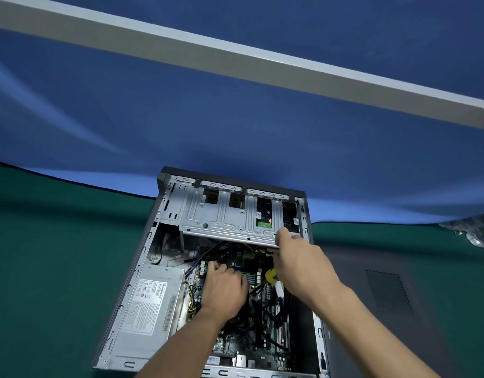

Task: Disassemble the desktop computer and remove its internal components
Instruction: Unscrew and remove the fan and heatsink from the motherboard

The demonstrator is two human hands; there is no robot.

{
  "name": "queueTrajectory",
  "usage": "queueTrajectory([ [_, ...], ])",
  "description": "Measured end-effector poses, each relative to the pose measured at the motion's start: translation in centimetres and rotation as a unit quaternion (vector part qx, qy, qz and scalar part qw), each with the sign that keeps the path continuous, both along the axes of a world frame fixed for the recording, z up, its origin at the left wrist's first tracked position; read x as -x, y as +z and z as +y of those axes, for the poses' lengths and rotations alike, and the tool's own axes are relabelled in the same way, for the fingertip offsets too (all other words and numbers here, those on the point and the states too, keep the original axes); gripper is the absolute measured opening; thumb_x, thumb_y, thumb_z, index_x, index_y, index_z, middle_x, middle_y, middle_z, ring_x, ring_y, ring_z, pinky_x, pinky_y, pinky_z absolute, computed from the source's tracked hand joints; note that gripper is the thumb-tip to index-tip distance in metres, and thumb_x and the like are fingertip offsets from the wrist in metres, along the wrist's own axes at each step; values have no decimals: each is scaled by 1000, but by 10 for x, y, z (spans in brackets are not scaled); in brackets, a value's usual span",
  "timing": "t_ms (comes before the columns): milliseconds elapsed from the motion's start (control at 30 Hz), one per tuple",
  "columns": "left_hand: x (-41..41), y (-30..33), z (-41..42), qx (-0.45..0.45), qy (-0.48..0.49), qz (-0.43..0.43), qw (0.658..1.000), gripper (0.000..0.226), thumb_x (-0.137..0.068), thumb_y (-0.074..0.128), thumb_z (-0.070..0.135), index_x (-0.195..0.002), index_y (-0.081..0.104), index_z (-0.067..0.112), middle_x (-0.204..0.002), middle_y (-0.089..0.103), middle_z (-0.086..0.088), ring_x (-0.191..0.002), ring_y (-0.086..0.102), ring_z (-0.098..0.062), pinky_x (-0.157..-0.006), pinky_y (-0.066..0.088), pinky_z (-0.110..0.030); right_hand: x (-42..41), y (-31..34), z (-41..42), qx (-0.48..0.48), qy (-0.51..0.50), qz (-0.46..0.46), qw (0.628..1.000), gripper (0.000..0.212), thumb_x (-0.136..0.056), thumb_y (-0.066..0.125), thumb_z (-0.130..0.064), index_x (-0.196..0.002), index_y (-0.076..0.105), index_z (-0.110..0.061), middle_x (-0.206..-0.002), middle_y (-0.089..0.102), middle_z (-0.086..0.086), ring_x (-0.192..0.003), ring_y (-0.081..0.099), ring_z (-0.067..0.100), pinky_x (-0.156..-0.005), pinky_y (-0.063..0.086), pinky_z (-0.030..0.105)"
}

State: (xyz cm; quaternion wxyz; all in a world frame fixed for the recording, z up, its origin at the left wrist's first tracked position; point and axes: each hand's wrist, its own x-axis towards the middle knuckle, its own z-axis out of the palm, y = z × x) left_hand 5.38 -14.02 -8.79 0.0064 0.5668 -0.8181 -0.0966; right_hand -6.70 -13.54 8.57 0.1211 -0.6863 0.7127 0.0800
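The desktop computer (pixel 208 268) lies on its side on the green desk (pixel 44 268), side panel off, guts showing. The right hand (pixel 298 266) is pinching the front edge of the silver drive cage (pixel 229 216) with thumb and fingers closed on it, and there looks to be a yellow-handled screwdriver (pixel 272 276) tucked under the palm. The left hand (pixel 224 285) is down on the motherboard (pixel 251 347) near the RAM slots, fingers curled; can't tell if it's actually holding anything.

Main worry: if that cage swings or lifts with cables (pixel 205 252) plugged in underneath, it'll probably yank a connector. A slip could also drop the cage edge on the left fingers.

Room is tight: the power supply (pixel 150 304) boxes in the left side and the case wall sits just beside the right wrist. Up is the only free direction.
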Motion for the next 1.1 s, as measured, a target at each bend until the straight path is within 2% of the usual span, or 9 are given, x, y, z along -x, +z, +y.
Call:
queueTrajectory([
  [100,0,1,-1,-1,0,-2,1000,46,-93,19,35,-79,62,24,-84,68,1,-82,54,-18,-86,25,-39,1,5,-2,-26,-34,-135,990,21,-88,57,-23,-104,43,-21,-99,57,1,-81,55,24,-63,39,30],
  [200,1,-1,-1,-5,4,-1,1000,50,-93,16,38,-82,62,23,-87,68,1,-85,55,-18,-89,25,-39,-3,0,2,30,-87,-106,990,26,-92,52,-44,-93,48,-18,-88,64,3,-75,55,24,-61,41,31],
  [367,0,-1,-1,-4,-2,1,1000,46,-93,20,36,-78,61,24,-83,67,1,-80,54,-18,-86,24,-38,-2,-1,-5,-11,-67,-150,986,11,-90,52,-22,-97,43,-21,-100,52,0,-85,53,22,-66,37,30],
  [533,1,-3,-1,-4,12,11,1000,51,-93,17,38,-78,64,24,-81,67,4,-80,54,-15,-89,24,-37,3,-4,1,58,-72,51,994,35,-96,42,-46,-98,50,-12,-92,63,5,-88,61,30,-60,35,30],
  [633,1,-4,0,-4,12,12,1000,52,-92,16,38,-77,63,24,-81,67,4,-78,54,-15,-90,25,-37,16,-7,1,32,-37,-77,996,11,-90,53,-30,-89,49,-20,-87,54,0,-80,53,24,-62,36,29],
  [700,1,-4,-1,0,14,13,1000,52,-92,16,38,-77,63,24,-81,67,3,-78,54,-15,-90,25,-37,20,-10,7,23,-19,-142,989,16,-85,61,-28,-88,45,-29,-93,52,-6,-80,50,16,-65,36,29],
  [867,1,-3,0,0,14,14,1000,51,-92,18,37,-76,64,24,-80,67,4,-77,54,-15,-89,26,-36,31,-23,23,135,-111,-155,972,24,-83,65,-45,-77,50,-27,-69,54,-15,-64,51,5,-54,36,22],
  [933,1,-3,0,-4,14,17,1000,51,-92,18,37,-78,65,23,-81,67,4,-78,54,-15,-90,26,-36,35,-25,31,185,-117,-152,964,23,-83,64,-39,-70,51,-27,-58,51,-18,-55,50,0,-47,32,13],
  [1100,1,-3,0,-2,11,7,1000,50,-93,18,37,-79,65,23,-82,67,3,-78,54,-15,-90,27,-36,42,-19,46,228,-106,-170,953,33,-77,68,-28,-56,43,-33,-40,44,-15,-58,51,-4,-52,37,9],
])
